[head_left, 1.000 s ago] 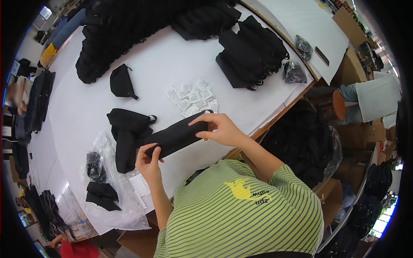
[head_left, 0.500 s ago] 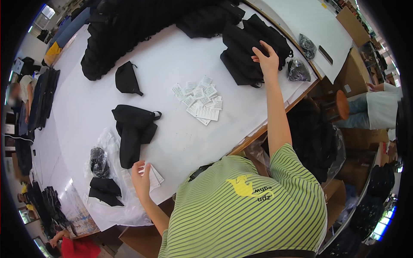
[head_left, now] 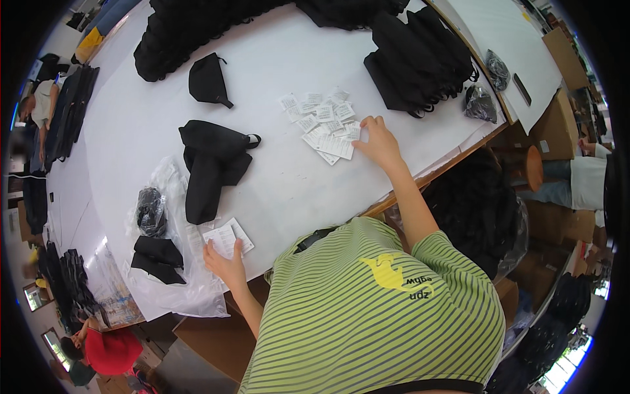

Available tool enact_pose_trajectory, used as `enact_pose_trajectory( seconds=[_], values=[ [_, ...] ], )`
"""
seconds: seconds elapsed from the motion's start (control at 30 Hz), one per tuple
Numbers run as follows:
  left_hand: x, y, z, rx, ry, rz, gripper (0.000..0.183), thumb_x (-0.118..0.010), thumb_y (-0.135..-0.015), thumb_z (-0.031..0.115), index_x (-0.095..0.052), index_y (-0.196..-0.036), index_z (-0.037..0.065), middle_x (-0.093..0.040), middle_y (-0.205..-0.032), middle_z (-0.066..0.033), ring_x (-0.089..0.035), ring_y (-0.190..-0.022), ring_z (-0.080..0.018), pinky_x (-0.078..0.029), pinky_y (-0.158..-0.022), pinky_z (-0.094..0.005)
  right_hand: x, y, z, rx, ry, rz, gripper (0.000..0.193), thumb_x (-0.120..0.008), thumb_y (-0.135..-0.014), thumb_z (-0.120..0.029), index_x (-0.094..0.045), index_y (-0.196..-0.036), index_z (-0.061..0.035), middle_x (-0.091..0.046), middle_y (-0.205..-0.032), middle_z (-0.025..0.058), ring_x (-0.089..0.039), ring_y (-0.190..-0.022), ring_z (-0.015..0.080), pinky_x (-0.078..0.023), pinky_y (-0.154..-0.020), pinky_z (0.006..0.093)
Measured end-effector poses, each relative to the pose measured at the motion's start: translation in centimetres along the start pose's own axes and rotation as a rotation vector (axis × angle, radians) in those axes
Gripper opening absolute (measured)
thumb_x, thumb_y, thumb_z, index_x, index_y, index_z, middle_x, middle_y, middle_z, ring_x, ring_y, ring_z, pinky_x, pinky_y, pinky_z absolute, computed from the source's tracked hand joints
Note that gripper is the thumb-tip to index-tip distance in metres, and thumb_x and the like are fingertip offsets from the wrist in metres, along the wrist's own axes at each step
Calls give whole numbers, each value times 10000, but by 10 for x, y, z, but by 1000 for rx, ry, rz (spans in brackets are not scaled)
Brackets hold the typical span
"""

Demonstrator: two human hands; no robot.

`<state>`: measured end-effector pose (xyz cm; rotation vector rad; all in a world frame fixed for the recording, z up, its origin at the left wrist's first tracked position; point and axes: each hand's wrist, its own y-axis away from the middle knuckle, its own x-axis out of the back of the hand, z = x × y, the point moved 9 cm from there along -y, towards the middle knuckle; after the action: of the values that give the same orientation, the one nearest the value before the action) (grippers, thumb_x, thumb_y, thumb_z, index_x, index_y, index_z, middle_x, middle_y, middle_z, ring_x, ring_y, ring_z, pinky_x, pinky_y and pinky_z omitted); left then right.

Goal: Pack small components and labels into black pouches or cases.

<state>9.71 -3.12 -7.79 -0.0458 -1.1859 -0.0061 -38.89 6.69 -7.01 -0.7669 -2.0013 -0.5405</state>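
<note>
My left hand [head_left: 226,264] is at the near edge of the table, thumb and fingers curled round the sides of a white printed card [head_left: 220,240]. A second card [head_left: 243,235] lies partly under it. My right hand [head_left: 380,146] reaches to the right edge of a loose heap of small white labels [head_left: 325,118], its thumb and fingers apart and the thumb tip by the labels. Beyond my left hand lies a folded black fabric pouch [head_left: 213,164] with a small loop. A single black pouch [head_left: 208,80] lies farther off.
Black pouches [head_left: 417,62] are stacked at the far right, beside a plastic-wrapped bundle [head_left: 480,104]. A long black pile [head_left: 190,36] runs along the back. Clear plastic [head_left: 197,282] with black pieces covers the left corner. Other people stand at both sides.
My right hand has come from the black stack down to the label heap. My left hand has shifted onto the front card, which slides slightly left. The view has tilted.
</note>
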Motion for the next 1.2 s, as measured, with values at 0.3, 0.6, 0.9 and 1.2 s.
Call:
enact_pose_trajectory(
  seconds=[0.3, 0.6, 0.9, 1.2],
  values=[
    [14, -2, 4, 46, 144, 42, 781, -773, -715, 388, -429, -1310, 18, -452, -1303, -177, -373, -1207, -380, -264, -1034, -479, 26, -15, -5, 86, -205, 194, 186, -705, -767, -179, -593, -861, -64, -585, -838, 76, -593, -794, 250, -462, -679, 357],
    [27, -10, 5, -32, 247, 148, 671, -765, -741, 306, -475, -1271, 15, -512, -1220, -148, -450, -1134, -315, -332, -985, -424, -12, 2, 6, 37, 100, -128, 193, -702, -752, -145, -626, -908, -62, -601, -816, 65, -596, -740, 240, -478, -680, 337],
    [40, -7, 45, 130, 823, -2, 602, -722, -769, 75, -452, -1305, 23, -493, -1172, -99, -518, -1019, -198, -439, -874, -323, 59, 11, -72, 229, -1204, -154, 110, -584, -890, -77, -533, -974, -26, -604, -821, 68, -543, -676, 117, -423, -604, 238],
    [-1, 24, 137, 29, 1223, -511, 309, -693, -751, 9, -602, -1045, -24, -474, -1025, -36, -526, -950, -136, -439, -831, -279, 67, 49, -143, 238, -1138, -337, 233, -575, -872, -13, -482, -1084, -32, -575, -691, 31, -497, -610, 74, -372, -557, 207]
  ],
)
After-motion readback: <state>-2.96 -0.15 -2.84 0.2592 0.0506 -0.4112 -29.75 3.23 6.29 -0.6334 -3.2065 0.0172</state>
